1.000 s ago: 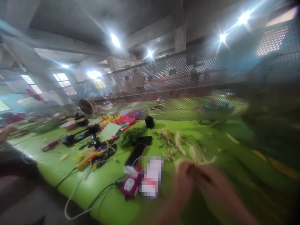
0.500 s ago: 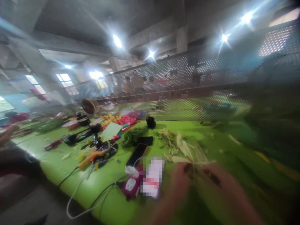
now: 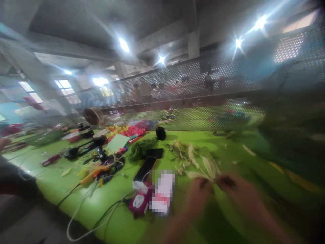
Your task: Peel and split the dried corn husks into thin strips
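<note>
While hands [image 3: 198, 196] [image 3: 237, 192] pinch husk [image 3: 207, 166], phone [image 3: 145, 168] rests

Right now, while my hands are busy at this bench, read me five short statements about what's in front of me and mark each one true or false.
1. The left hand and right hand both hold pale leaf strips. True, though the hands are blurred.
2. The table is red. False: it is bright green.
3. A dark phone lies flat to the left of the hands. True.
4. The black cup stands at the near edge. False: it stands far back, by the perforated screen.
5. A magenta gadget has a cable plugged in. True.
</note>
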Motion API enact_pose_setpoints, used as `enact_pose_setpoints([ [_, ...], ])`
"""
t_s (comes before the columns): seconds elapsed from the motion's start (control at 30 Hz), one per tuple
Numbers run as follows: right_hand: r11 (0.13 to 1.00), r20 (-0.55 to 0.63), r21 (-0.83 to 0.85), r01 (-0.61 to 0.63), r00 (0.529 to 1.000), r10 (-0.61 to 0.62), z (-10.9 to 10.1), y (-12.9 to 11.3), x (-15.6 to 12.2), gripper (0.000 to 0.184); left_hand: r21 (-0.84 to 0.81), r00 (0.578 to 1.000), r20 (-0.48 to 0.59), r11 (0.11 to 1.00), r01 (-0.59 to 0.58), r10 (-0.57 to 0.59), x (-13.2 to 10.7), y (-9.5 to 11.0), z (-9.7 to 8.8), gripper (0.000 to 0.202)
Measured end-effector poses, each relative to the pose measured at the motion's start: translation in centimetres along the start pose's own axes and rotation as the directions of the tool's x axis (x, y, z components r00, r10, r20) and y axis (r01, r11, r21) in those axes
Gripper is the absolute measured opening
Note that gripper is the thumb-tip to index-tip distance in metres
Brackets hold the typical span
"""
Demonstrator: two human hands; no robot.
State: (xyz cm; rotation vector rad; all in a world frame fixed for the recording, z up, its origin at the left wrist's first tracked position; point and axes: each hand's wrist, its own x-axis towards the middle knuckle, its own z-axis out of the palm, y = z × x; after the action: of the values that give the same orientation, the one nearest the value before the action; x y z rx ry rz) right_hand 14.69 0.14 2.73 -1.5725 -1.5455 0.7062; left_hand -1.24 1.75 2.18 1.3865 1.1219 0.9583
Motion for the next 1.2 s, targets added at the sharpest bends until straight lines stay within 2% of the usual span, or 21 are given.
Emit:
enact_pose_setpoints([
  [0.1,0.999,0.071,0.030,0.011,0.997,-0.013,0.3,-0.1,-0.2,0.025,-0.050,0.997,-0.077,0.999,0.019,-0.023,0.1,-0.1,0.0,0.028],
  [0.17,0.997,0.079,0.073,0.000,0.997,-0.006,0.3,-0.2,-0.1,0.023,-0.110,0.997,-0.065,0.994,0.024,-0.032,0.3,-0.3,-0.1,0.028],
  [0.27,0.985,0.029,0.161,-0.058,0.998,0.054,0.0,-0.3,0.2,0.030,-0.129,1.000,0.013,0.992,-0.009,0.010,0.6,-0.8,-0.4,0.032],
  [0.37,0.963,0.051,0.258,-0.081,0.996,0.070,-0.4,-0.6,0.4,0.032,-0.080,0.992,0.122,0.997,-0.024,0.033,0.8,-1.3,-0.6,0.034],
  [0.43,0.962,0.054,0.257,-0.090,0.995,0.078,-0.6,-1.2,0.3,0.028,-0.057,0.986,0.166,0.998,-0.015,0.025,0.9,-1.6,-0.4,0.033],
  [0.53,0.970,-0.031,0.224,-0.093,0.994,0.103,-0.8,-2.4,0.0,0.022,-0.039,0.982,0.186,0.999,-0.002,0.009,0.7,-1.5,-0.1,0.027],
  [0.67,0.973,-0.086,0.204,-0.105,0.988,0.125,-0.8,-2.8,-0.2,0.022,0.075,0.987,0.155,0.996,-0.048,0.036,0.4,-0.8,0.3,0.020],
  [0.8,0.960,0.053,0.268,-0.086,0.996,0.074,-0.1,-1.2,0.2,0.025,0.238,0.996,0.075,0.969,-0.063,0.046,0.3,-0.9,0.3,0.019],
  [0.87,0.959,0.074,0.277,-0.060,0.996,0.040,0.1,-0.6,0.4,0.028,0.310,0.995,0.083,0.948,-0.071,0.048,0.3,-1.2,0.3,0.018],
  [0.93,0.967,0.050,0.249,-0.051,0.998,0.040,0.0,-0.6,0.5,0.025,0.346,0.988,0.136,0.931,-0.114,0.071,0.4,-1.6,0.3,0.016],
  [1.03,0.964,0.029,0.233,-0.125,0.992,0.121,-0.9,-1.4,0.6,0.024,0.285,0.977,0.198,0.949,-0.138,0.083,0.6,-1.9,0.0,0.015],
  [1.13,0.931,-0.051,0.296,-0.214,0.970,0.239,-2.0,-2.1,0.8,0.023,0.264,0.980,0.183,0.957,-0.123,0.075,0.9,-1.8,-0.6,0.019],
  [1.2,0.903,-0.087,0.366,-0.227,0.957,0.275,-2.4,-2.2,0.9,0.023,0.289,0.984,0.171,0.953,-0.096,0.047,1.0,-1.6,-1.0,0.019],
])
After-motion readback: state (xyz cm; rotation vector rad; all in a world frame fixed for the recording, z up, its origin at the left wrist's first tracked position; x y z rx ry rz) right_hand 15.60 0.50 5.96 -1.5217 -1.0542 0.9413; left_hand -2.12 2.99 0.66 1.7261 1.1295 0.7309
